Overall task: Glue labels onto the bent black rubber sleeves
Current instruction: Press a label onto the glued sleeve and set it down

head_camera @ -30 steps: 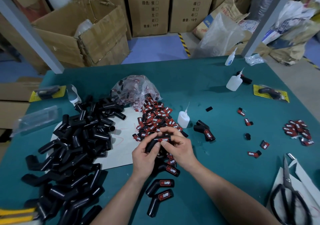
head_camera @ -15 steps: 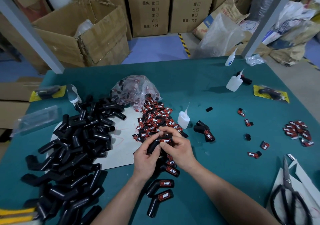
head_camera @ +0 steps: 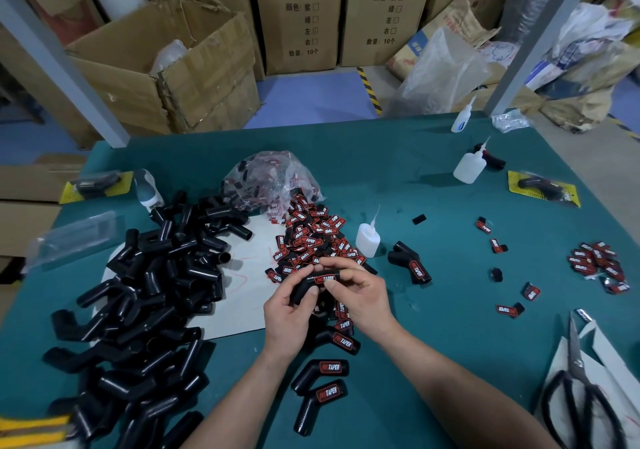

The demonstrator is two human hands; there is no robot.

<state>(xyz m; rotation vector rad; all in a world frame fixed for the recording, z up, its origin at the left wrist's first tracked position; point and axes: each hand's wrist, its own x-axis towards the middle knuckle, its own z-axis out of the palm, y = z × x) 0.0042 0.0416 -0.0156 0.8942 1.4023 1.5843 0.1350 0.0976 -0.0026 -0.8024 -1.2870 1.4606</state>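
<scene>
Sleeve (head_camera: 300, 291) under work, head view: both hands are holding it just above the tabletop (head_camera: 433, 327), directly in front of the label pile (head_camera: 311, 237). The left hand (head_camera: 287, 313) is curling round the lower leg from beneath. The right hand (head_camera: 360, 296) is pinching the upper leg, its thumb lying beside the red-and-black label (head_camera: 325, 278) sitting on that leg.

Judgement: the label is being pressed home. Doing this well is calling for even thumb pressure from the label's middle outwards, edges lying flat on the curve, lettering running square along the leg, and fingers staying off any squeezed-out glue.

The sleeve is showing as smooth, slightly glossy rubber, tubular with an elbow bend. It is probably yielding under pressure, so support from beneath is mattering. Labels are appearing thin, flexible and rectangular.

Unlabelled sleeves (head_camera: 149, 293) are lying heaped at left, and finished sleeves (head_camera: 323, 369) are lying near the wrists. A soft white glue bottle (head_camera: 367, 239) is standing just beside the label pile.
</scene>
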